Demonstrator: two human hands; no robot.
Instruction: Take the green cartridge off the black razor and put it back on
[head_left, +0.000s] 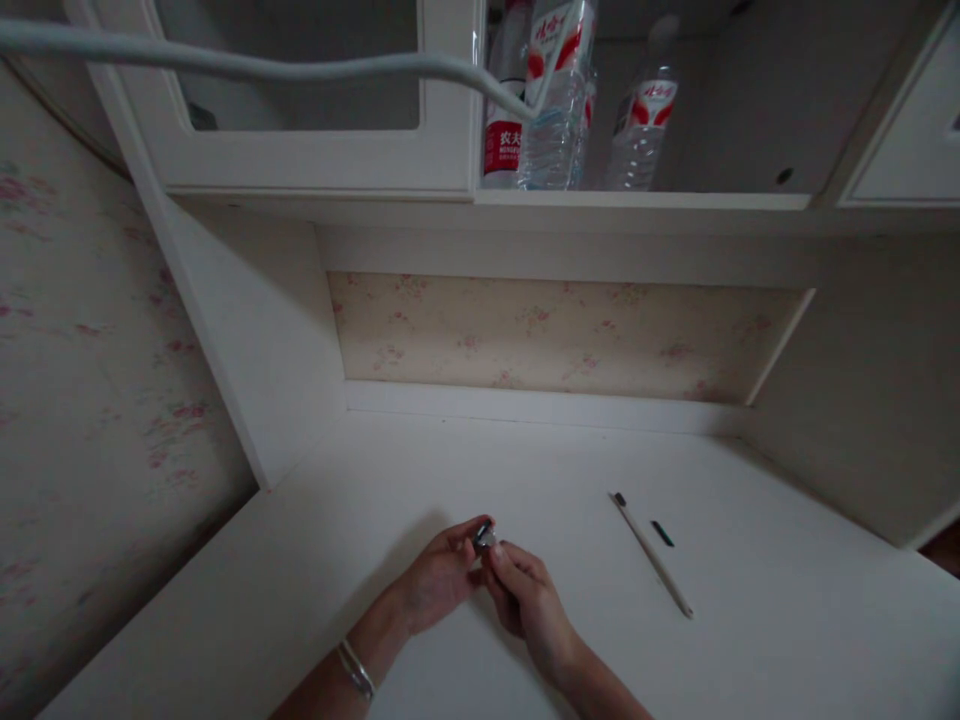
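Note:
Both my hands meet low on the white desk [750, 620], fingers pinched together around a small dark and silver object [484, 537] that I cannot identify. My left hand [439, 578] grips it from the left, with a silver bracelet [355, 670] on that wrist. My right hand [525, 595] closes on it from the right. To the right of my hands a thin white pen [651, 554] lies diagonally on the desk, and a small dark cap [662, 533] lies just beside it.
A white hutch rises behind the desk, with a floral back panel [555, 335]. Its open shelf holds three water bottles [559, 95]. A closed cabinet door [300, 95] is at upper left. A grey cable [262, 65] crosses the top. Floral wallpaper [90, 380] covers the left wall.

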